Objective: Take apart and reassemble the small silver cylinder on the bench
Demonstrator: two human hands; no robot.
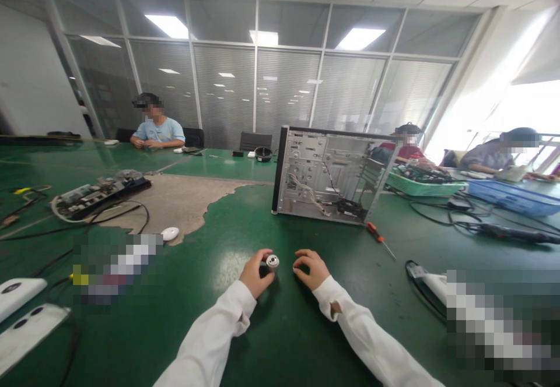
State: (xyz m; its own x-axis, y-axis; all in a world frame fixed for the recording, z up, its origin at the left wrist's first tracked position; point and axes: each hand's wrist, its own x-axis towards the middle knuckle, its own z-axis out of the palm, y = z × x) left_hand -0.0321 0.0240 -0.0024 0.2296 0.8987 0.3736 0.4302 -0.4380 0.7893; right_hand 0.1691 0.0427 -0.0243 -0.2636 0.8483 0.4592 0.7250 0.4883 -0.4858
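My left hand (254, 275) is closed round a small silver metal cylinder (272, 262), its thumb and fingers on the sides. The cylinder's round end face, marked with dark holes, points up towards me. To the right, apart from the cylinder, my right hand (313, 270) is bent in a loose C shape. A gap shows between its thumb and fingers, and nothing is visible in it. Both hands are over the green tabletop (262, 340), in front of an opened computer case (306, 171) that stands upright with loose cables inside.
A screwdriver (380, 240) with an orange and black handle lies right of the case. Green (424, 187) and blue (516, 197) baskets stand at the right, near black cables. At the left are a circuit assembly (102, 193) and a white round object (170, 234). Several people sit farther back.
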